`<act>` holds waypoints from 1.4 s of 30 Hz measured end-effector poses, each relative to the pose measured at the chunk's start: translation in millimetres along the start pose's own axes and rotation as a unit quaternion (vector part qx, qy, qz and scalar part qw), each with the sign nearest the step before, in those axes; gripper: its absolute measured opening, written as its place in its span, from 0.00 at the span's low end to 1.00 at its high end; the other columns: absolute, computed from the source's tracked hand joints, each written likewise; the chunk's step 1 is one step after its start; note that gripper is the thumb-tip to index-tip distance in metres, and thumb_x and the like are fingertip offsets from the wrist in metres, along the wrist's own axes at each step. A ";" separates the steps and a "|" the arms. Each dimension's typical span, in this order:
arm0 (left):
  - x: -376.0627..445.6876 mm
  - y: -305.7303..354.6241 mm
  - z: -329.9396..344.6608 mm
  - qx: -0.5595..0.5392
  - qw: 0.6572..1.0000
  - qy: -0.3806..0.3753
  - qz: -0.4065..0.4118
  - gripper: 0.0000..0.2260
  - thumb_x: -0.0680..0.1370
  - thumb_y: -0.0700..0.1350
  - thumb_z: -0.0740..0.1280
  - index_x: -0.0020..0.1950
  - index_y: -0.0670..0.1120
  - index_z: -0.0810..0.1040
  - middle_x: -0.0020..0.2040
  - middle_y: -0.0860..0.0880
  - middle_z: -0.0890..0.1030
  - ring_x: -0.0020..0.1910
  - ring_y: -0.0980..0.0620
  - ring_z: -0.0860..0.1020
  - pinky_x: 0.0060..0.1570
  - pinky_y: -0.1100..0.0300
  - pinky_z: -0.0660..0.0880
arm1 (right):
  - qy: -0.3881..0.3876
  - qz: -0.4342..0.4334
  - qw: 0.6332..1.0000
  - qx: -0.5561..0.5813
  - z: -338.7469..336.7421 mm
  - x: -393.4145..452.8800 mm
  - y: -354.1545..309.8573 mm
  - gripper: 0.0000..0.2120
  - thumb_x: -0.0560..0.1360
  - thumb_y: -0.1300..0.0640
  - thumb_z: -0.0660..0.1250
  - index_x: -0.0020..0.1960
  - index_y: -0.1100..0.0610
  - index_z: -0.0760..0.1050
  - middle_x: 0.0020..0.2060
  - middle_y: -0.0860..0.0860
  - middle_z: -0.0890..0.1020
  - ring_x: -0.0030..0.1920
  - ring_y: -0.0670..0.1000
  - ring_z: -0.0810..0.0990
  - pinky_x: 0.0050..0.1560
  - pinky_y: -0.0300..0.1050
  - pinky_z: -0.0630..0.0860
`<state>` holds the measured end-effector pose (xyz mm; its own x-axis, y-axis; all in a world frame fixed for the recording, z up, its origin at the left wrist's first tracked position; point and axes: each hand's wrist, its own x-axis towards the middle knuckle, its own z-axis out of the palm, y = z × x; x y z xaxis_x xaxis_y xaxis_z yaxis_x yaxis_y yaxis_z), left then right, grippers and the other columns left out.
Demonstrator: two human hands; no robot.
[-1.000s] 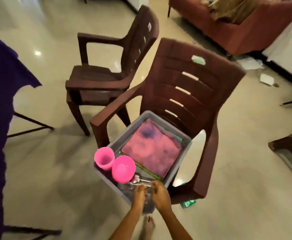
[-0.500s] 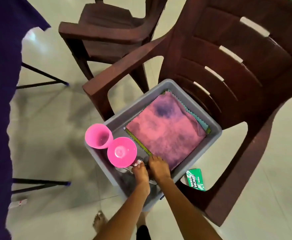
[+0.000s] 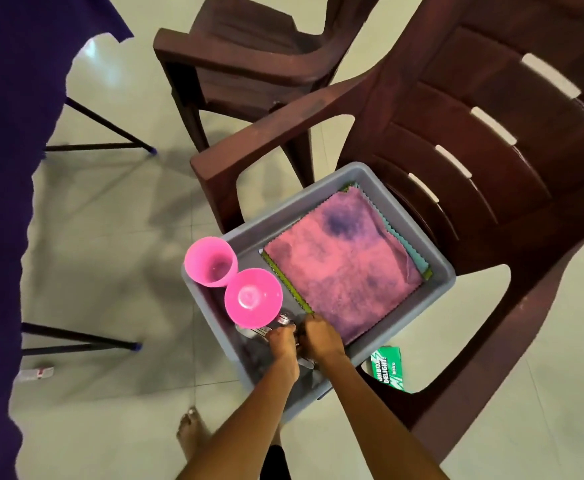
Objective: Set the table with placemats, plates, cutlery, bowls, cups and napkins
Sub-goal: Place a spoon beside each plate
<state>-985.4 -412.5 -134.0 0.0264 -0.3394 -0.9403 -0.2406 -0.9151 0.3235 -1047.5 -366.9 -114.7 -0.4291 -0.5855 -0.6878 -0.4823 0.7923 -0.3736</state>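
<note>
Your left hand (image 3: 281, 342) and right hand (image 3: 319, 338) reach into the grey bin (image 3: 359, 174) on the chair seat, fingers curled over the cutlery (image 3: 253, 331), actual grip unclear; pink bowl (image 3: 252, 296) just beyond, likely gathering utensils together.

Both forearms are extended from the lower centre of the frame toward its middle. The left hand (image 3: 281, 341) and right hand (image 3: 321, 339) are held side by side, knuckles up, fingers curled downward; what is gripped cannot be determined.
</note>
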 end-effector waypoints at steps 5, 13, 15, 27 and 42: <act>-29.9 11.1 6.8 0.010 0.999 -0.038 0.025 0.04 0.77 0.35 0.63 0.45 0.40 0.76 0.45 0.41 0.79 0.45 0.44 0.76 0.51 0.49 0.74 | -0.006 0.027 0.999 0.022 -4.4 -8.2 -0.8 0.11 0.80 0.58 0.56 0.61 0.59 0.65 0.56 0.62 0.78 0.55 0.61 0.79 0.51 0.53 0.74; -107.0 44.9 5.4 0.185 0.951 -0.183 0.169 0.05 0.77 0.46 0.67 0.44 0.46 0.77 0.38 0.49 0.80 0.38 0.54 0.77 0.39 0.62 0.74 | 0.126 0.061 0.983 0.119 -46.9 -103.3 -29.1 0.09 0.82 0.50 0.52 0.58 0.54 0.62 0.50 0.59 0.82 0.50 0.62 0.80 0.42 0.50 0.69; -130.7 65.0 -4.7 0.192 0.941 -0.189 0.203 0.06 0.77 0.44 0.67 0.41 0.46 0.77 0.37 0.48 0.80 0.36 0.55 0.77 0.40 0.62 0.74 | 0.159 0.037 0.980 0.110 -64.5 -122.1 -50.7 0.14 0.81 0.52 0.54 0.64 0.56 0.62 0.50 0.59 0.82 0.51 0.63 0.79 0.42 0.51 0.70; -220.8 237.3 -125.2 -0.046 0.946 -0.159 0.279 0.05 0.78 0.34 0.63 0.45 0.39 0.76 0.29 0.53 0.82 0.26 0.58 0.80 0.26 0.67 0.75 | 0.150 -0.106 0.925 0.333 -148.9 -130.4 -244.9 0.04 0.74 0.59 0.69 0.42 0.56 0.80 0.34 0.46 0.81 0.37 0.41 0.79 0.38 0.36 0.69; -200.8 421.3 -334.8 -0.250 0.903 -0.023 0.349 0.08 0.77 0.40 0.66 0.50 0.37 0.80 0.39 0.46 0.85 0.36 0.52 0.83 0.35 0.61 0.80 | -0.006 -0.222 0.882 0.415 -131.1 -80.8 -535.8 0.08 0.77 0.62 0.64 0.41 0.58 0.80 0.36 0.55 0.84 0.37 0.48 0.80 0.41 0.41 0.75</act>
<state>-767.3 -802.8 226.5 -0.0051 -0.8728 -0.4880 0.2860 -0.4689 0.8356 -854.6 -766.6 222.7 -0.3278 -0.8717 -0.3643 0.1275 0.3413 -0.9313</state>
